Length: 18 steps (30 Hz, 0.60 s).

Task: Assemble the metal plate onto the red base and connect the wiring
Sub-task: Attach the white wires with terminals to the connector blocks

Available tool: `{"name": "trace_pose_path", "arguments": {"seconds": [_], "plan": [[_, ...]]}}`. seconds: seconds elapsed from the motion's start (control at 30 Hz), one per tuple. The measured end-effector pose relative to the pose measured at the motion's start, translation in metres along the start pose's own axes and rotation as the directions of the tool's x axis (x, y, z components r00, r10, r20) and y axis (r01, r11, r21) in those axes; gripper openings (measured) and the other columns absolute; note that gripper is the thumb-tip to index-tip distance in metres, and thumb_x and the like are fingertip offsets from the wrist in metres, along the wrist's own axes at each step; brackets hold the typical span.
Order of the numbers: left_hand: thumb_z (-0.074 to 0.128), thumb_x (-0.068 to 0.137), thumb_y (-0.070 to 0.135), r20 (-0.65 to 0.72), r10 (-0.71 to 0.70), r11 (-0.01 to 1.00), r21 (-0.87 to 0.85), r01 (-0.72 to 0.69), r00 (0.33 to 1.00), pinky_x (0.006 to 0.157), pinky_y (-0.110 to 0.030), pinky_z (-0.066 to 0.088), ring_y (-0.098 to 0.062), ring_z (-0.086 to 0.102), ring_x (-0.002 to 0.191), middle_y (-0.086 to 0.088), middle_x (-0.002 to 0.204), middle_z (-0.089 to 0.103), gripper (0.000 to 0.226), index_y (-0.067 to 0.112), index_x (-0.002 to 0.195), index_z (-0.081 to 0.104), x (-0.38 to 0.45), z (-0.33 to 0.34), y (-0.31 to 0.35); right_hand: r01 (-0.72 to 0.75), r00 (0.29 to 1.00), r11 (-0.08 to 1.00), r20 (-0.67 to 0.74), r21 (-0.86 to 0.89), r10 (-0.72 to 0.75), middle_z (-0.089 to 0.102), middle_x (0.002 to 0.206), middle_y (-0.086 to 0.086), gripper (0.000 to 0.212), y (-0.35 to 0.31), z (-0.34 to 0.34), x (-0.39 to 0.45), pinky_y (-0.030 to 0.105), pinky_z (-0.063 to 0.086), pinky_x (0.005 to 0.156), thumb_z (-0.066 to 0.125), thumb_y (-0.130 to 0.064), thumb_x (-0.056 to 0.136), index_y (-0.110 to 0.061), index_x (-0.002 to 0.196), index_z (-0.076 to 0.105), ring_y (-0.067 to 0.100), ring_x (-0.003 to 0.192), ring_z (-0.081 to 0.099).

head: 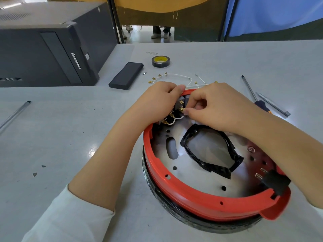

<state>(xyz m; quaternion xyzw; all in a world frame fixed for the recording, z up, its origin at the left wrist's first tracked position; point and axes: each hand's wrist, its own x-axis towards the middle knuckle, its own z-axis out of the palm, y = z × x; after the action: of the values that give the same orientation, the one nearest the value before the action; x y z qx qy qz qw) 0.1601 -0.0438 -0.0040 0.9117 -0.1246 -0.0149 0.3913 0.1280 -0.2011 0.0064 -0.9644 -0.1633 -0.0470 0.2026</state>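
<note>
The metal plate (201, 173) already sits inside the red base (206, 203), near-right on the table (70, 137), so what's left looks like wiring at the far-left rim. That's where you've got both hands. Your right hand (218, 109) is curled, thumb + fingertips pinching a small brass terminal (182, 109) at the switch block (176, 109), probably to push it onto a tab. Your left hand (162, 100) grips the rim w/ fingers bent over the block, likely steadying it so it can't shift under the push. A short white wire (176, 118) loops betw. terminals just below. The longer white wires (176, 76) and loose brass connectors (153, 78) lie just beyond the rim, within reach. Tape roll (160, 61) sits farther back; screwdrivers (262, 100) far right, out of the way.
</note>
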Motion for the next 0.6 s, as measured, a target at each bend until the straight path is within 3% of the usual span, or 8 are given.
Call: {"name": "trace_pose_path", "arguments": {"seconds": [0.13, 0.3, 0.6], "plan": [[0.042, 0.103, 0.037, 0.004, 0.007, 1.000, -0.004, -0.007, 1.000, 0.037, -0.018, 0.025, -0.004, 0.033, 0.034, 0.012, 0.033, 0.033, 0.039, 0.013, 0.074, 0.052, 0.0000, 0.0005, -0.0003, 0.021, 1.000, 0.999, -0.005, 0.049, -0.021, 0.055, 0.058, -0.032, 0.025, 0.0012, -0.0003, -0.0002, 0.023, 0.031, 0.052, 0.064, -0.031, 0.081, -0.031, 0.058, 0.057, -0.007, 0.059, 0.051], [0.042, 0.103, 0.037, 0.006, 0.002, 1.000, -0.004, -0.002, 1.000, 0.036, -0.017, 0.026, -0.004, 0.033, 0.034, 0.013, 0.032, 0.034, 0.045, 0.019, 0.062, 0.038, 0.0004, 0.0001, -0.0007, 0.026, 1.000, 0.999, 0.007, 0.043, -0.026, 0.051, 0.057, -0.036, 0.026, -0.0002, 0.0006, 0.0009, 0.022, 0.029, 0.051, 0.063, -0.030, 0.081, -0.030, 0.056, 0.054, -0.010, 0.058, 0.049], [0.042, 0.103, 0.038, -0.004, -0.005, 1.000, -0.005, 0.004, 1.000, 0.037, -0.018, 0.026, -0.005, 0.033, 0.035, 0.012, 0.032, 0.032, 0.042, 0.017, 0.066, 0.041, 0.0005, 0.0005, -0.0012, 0.023, 1.000, 0.999, 0.011, 0.043, -0.024, 0.049, 0.051, -0.035, 0.024, -0.0021, 0.0028, 0.0020, 0.022, 0.029, 0.051, 0.062, -0.027, 0.079, -0.028, 0.057, 0.054, -0.010, 0.055, 0.048]]}}
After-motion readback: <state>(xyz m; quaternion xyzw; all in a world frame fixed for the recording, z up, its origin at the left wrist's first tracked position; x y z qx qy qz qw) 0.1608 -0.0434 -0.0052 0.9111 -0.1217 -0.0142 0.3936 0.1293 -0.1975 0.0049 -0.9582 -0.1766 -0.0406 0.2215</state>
